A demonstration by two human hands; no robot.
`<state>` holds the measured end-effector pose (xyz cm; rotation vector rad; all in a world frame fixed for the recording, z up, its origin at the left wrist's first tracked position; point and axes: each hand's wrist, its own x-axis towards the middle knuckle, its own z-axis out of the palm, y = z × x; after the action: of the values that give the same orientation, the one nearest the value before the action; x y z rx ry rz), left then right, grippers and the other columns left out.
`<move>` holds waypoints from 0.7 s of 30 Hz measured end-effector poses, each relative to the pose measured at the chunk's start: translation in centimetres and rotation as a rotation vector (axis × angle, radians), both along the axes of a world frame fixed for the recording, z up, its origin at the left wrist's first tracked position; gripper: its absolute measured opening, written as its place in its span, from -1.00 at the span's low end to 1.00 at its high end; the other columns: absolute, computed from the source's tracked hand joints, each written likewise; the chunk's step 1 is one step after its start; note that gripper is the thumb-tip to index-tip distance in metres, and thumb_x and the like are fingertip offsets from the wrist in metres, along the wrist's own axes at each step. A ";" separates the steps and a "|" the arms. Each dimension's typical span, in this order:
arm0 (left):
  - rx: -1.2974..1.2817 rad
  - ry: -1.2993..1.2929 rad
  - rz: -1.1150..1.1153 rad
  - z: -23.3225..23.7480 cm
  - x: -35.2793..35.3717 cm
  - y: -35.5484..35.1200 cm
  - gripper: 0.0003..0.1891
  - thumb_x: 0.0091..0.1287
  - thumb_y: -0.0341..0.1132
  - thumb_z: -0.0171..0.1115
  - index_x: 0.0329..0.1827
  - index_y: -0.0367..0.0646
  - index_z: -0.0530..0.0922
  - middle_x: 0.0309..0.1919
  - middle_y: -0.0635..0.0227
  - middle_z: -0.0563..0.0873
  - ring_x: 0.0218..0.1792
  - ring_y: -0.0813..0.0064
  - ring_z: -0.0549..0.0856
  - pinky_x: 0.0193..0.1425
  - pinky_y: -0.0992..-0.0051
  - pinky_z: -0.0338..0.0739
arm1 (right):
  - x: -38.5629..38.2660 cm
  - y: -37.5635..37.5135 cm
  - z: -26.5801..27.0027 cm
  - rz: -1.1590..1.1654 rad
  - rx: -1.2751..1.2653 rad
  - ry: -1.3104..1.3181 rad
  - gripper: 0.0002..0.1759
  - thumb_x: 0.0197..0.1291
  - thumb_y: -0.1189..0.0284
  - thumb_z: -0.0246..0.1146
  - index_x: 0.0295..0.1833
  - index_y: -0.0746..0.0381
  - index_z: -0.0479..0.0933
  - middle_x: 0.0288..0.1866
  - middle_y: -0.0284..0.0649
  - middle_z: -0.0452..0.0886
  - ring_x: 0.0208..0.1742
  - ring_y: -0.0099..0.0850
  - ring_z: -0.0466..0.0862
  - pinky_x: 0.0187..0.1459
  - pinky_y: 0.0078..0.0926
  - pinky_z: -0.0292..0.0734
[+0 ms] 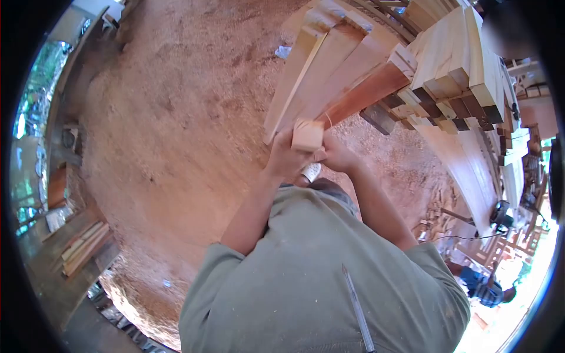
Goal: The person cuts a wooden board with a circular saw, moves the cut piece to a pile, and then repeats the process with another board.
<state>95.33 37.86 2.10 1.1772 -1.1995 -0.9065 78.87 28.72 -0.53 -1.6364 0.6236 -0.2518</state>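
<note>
A pale piece of wood with a squared end [307, 136] is in front of my waist, end up toward me. My left hand [282, 154] is closed round its left side. On the other side my right hand [340, 154] is closed against it, its fingers partly hidden. Just below the hands, a white, printed cylinder-like thing [311, 171] shows close to my waist. Beyond the wood, a reddish board [371, 91] and wide planks [315, 76] stretch away from me.
Stacked squared timbers [459, 70] stand at the upper right, with long planks [465, 165] below. Wood strips [85, 249] lie on a bench [53, 276] at left. Shavings cover the dirt floor [176, 135]. A pen [358, 309] rests on my shirt. Another person [485, 287] is at far right.
</note>
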 end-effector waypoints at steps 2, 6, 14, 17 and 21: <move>-0.173 -0.364 0.093 0.0 1.6 -0.7 -0.50 -0.02 -0.45 0.59 0.01 -0.24 0.59 -0.13 0.30 0.71 -0.13 0.46 0.73 -0.10 0.44 0.66 | -0.1 -1.3 -0.4 -0.006 0.058 0.007 -0.27 0.11 0.41 0.40 0.42 0.25 0.36 0.32 -0.05 0.56 0.40 -0.23 0.50 0.35 -0.27 0.43; 0.098 0.103 0.149 -3.7 4.7 0.8 -0.58 0.02 -0.53 0.49 -0.02 -0.25 0.57 -0.18 0.30 0.72 -0.18 0.54 0.72 -0.13 0.45 0.65 | 1.3 -4.2 -2.2 -0.365 0.036 0.220 -0.21 0.10 0.29 0.44 0.41 0.37 0.34 0.28 0.04 0.57 0.27 -0.19 0.60 0.23 -0.27 0.53; 0.118 0.156 0.107 -4.7 12.1 -0.7 -0.53 0.03 -0.54 0.47 0.04 -0.22 0.54 -0.10 0.36 0.64 -0.09 0.52 0.65 0.04 0.44 0.59 | 10.8 -12.4 2.4 -0.785 -0.248 0.191 -0.13 0.07 0.28 0.50 0.40 0.47 0.32 0.32 0.03 0.53 0.23 -0.25 0.60 0.20 -0.38 0.55; 0.016 0.052 0.122 -4.3 14.9 -0.8 -0.57 0.00 -0.56 0.47 -0.03 -0.25 0.56 -0.15 0.35 0.65 -0.14 0.51 0.67 -0.02 0.43 0.61 | 13.1 -14.3 1.2 -0.787 -0.077 -0.087 -0.11 -0.01 0.24 0.56 0.35 0.47 0.37 0.24 -0.01 0.58 0.18 -0.28 0.61 0.19 -0.37 0.53; 0.176 0.202 0.170 -2.0 17.6 -0.8 -0.57 -0.06 -0.55 0.50 -0.08 -0.28 0.57 -0.17 0.31 0.66 -0.16 0.50 0.68 -0.06 0.44 0.63 | 14.5 -13.9 -0.6 -1.002 -0.065 -0.029 -0.10 -0.16 0.25 0.64 0.28 0.45 0.44 0.15 -0.05 0.62 0.16 -0.24 0.60 0.23 -0.34 0.50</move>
<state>112.97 37.04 0.10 1.2737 -0.8571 -0.9908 93.37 14.78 -1.11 -1.2530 1.3896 -1.0213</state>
